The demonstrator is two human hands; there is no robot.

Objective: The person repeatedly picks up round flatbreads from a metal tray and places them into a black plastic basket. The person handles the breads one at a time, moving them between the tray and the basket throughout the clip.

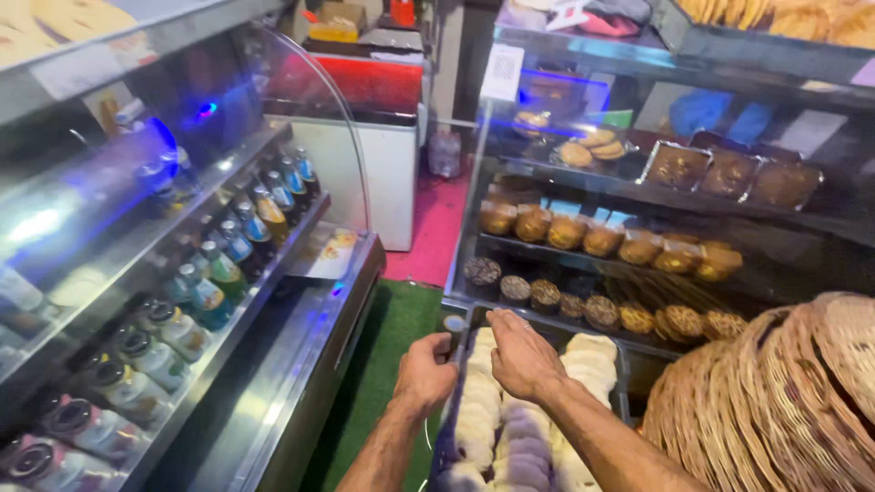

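Tray (622,401) edge hidden beneath hands (524,357)

A long tray (623,378) of pale round dough pieces (474,424) in rows runs from bottom centre of the frame toward the display case.

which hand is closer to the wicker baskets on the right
Right. The right hand lies over the tray of pale buns, on the side towards the wicker baskets; the left hand grips the tray's far edge.
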